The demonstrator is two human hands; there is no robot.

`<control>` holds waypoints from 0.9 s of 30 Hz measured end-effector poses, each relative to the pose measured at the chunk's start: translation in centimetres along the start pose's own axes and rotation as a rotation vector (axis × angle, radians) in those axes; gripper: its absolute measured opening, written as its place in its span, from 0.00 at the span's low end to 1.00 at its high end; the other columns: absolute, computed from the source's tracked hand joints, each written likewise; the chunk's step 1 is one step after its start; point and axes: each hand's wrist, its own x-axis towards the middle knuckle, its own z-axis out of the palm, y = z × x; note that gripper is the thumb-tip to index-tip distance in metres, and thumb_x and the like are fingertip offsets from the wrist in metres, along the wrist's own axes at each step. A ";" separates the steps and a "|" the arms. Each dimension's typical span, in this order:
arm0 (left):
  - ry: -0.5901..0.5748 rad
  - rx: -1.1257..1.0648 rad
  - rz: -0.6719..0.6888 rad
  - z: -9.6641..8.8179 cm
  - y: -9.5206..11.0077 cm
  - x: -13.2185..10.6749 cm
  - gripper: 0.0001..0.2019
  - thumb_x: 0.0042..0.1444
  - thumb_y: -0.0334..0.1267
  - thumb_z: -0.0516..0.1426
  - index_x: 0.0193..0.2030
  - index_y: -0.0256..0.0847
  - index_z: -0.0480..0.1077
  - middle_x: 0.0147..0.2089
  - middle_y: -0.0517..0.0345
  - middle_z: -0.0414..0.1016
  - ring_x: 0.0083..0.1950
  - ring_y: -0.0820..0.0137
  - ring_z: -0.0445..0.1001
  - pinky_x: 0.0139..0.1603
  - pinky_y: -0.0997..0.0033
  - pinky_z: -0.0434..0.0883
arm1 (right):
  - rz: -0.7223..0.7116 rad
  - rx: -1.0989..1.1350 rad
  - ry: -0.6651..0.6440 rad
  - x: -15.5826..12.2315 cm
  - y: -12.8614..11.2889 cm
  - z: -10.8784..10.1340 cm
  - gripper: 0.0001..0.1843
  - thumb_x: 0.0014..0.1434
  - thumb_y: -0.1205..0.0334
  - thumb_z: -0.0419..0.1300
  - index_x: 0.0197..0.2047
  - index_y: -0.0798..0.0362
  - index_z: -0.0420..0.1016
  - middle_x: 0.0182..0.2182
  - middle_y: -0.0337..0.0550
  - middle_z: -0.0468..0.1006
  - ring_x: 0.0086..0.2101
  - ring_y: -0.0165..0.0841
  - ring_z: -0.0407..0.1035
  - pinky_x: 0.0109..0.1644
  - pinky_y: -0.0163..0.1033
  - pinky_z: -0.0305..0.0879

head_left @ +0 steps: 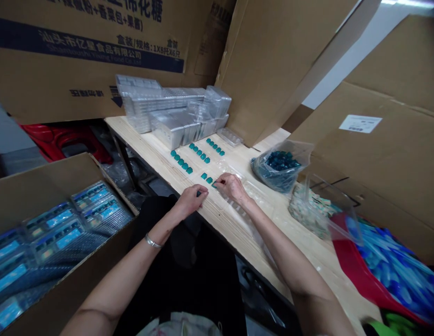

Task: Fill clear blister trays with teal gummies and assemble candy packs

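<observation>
Teal pieces [206,179] lie between the left hand [190,200] and right hand [231,186].

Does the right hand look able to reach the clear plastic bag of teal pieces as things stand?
Probably yes. The right hand rests near the clear plastic bag of teal pieces, and only a flat clear plastic tray lies between them on the pale wooden table.

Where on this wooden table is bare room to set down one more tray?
Bare wood shows on the wooden table at its left end, before the clear plastic trays, and past the right forearm. Rows of teal pieces and their plastic bag crowd the middle.
</observation>
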 end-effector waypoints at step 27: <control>-0.144 -1.199 -0.244 1.2 2.8 -0.9 0.14 0.55 0.42 0.56 0.38 0.31 0.71 0.37 0.48 0.76 0.38 0.70 0.75 0.46 0.66 0.72 | 0.047 0.574 0.146 -3.6 -5.6 -2.1 0.10 0.51 0.64 0.60 0.39 0.52 0.77 0.33 0.42 0.76 0.32 0.30 0.69 0.38 0.36 0.65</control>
